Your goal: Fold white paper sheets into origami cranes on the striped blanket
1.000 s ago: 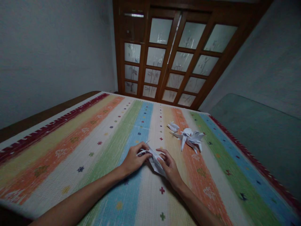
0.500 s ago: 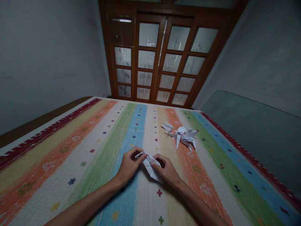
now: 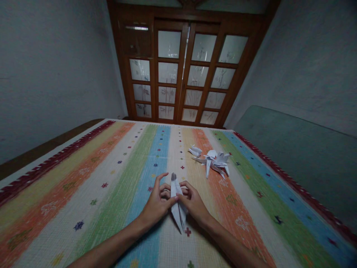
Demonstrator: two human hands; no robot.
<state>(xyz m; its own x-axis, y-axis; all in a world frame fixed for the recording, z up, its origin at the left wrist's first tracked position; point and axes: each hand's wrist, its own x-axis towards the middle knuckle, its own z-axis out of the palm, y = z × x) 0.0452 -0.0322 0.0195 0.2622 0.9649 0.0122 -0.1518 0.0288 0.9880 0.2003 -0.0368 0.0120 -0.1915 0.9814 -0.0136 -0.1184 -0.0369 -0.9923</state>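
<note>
Head view, items as found:

Folded white paper [image 3: 175, 188], one piece, long and narrow, pointed at the near end, dark grey at the far tip; located at the near middle of the table, between the two hands, its length running roughly away from the person. A dark slit shows in its near half.

Left hand [image 3: 156, 204], bare: thumb on the paper's upper face, index finger raised and clear of it, remaining fingers curled at its left edge; grasping the paper.

Right hand [image 3: 194, 204], bare: thumb on the paper close to the left thumb, index finger bent at the right edge; grasping the paper. Its other fingertips are hidden.

Cluster of folded white paper pieces [image 3: 213, 162], overlapping, exact count unclear; farther off, to the right, mostly on an orange stripe.

Small folded paper piece [image 3: 195, 150], just beside the cluster, at its left.

Tablecloth [image 3: 118, 203], striped in several colours, with small motifs.

Wooden doors with glass panes [image 3: 169, 72], beyond the table.
</note>
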